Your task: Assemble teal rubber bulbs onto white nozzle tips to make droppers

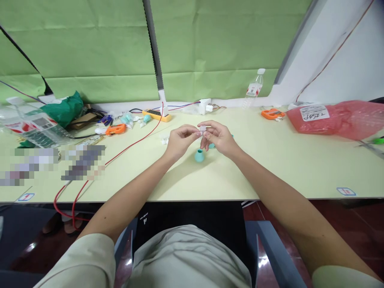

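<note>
Between my two hands, above the table, is a small whitish block-like piece (203, 129). My left hand (183, 138) pinches it from the left with thumb and forefinger. From the other side my right hand (218, 138) grips it too, its lower fingers curled beneath. The piece is too small to tell its kind. Just below my fingers a small teal rounded pot-like part (199, 155) stands upright with its dark opening on top. Another teal piece (212, 146) lies partly hidden behind my right hand. Left of my left hand are small white bits (165, 140).
A red cable (132, 145) crosses the table on the left. Behind lie a yellow multimeter (156, 115), bagged teal parts (127, 119) and a white plug block (205, 106). Bottles (253, 89), orange tools (272, 114) and a red plastic bag (336, 120) stand farther out.
</note>
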Available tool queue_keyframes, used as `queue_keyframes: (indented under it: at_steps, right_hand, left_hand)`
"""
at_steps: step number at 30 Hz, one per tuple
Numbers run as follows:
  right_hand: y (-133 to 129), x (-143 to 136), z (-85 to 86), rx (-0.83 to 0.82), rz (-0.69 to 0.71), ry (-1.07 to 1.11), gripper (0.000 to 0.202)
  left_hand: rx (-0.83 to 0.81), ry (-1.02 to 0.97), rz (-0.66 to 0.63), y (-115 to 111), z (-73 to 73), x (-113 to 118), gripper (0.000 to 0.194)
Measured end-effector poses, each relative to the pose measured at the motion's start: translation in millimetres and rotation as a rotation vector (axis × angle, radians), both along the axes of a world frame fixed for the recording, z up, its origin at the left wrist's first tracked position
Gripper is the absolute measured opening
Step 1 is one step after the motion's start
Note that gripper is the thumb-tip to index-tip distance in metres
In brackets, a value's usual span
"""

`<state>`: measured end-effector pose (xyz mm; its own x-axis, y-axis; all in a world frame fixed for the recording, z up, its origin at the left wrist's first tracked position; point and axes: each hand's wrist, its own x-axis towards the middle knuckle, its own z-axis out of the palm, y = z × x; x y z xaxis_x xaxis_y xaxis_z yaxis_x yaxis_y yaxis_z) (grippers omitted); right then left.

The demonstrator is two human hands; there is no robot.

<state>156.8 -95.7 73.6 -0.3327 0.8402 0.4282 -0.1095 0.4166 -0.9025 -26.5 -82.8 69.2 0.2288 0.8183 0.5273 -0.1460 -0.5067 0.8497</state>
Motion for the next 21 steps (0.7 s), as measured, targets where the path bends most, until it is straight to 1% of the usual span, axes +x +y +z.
queue_keyframes:
  at_steps: [6,11,15,21]
  right_hand:
    - [4.1,2.0,-4.8,-0.007,0.003,-0.007,0.058]
    - [3.7,3.6,-4.3,-0.091,0.043,0.015,0.058]
    - [2.0,3.4,-1.5,-0.149,0.081,0.040,0.061]
    - [2.2,4.4,-1.1,-0.127,0.091,0.035,0.057]
  left_hand:
    - [-0.068,-0.005,-0.050,3.2,-4.8,0.7,0.022]
    - [-0.080,0.000,-0.055,1.3,-3.5,1.3,0.025]
    - [-0.060,0.014,-0.041,0.0,-2.7,0.7,0.028]
    - [-0.006,0.062,-0.027,4.0,-4.4,-1.4,0.026]
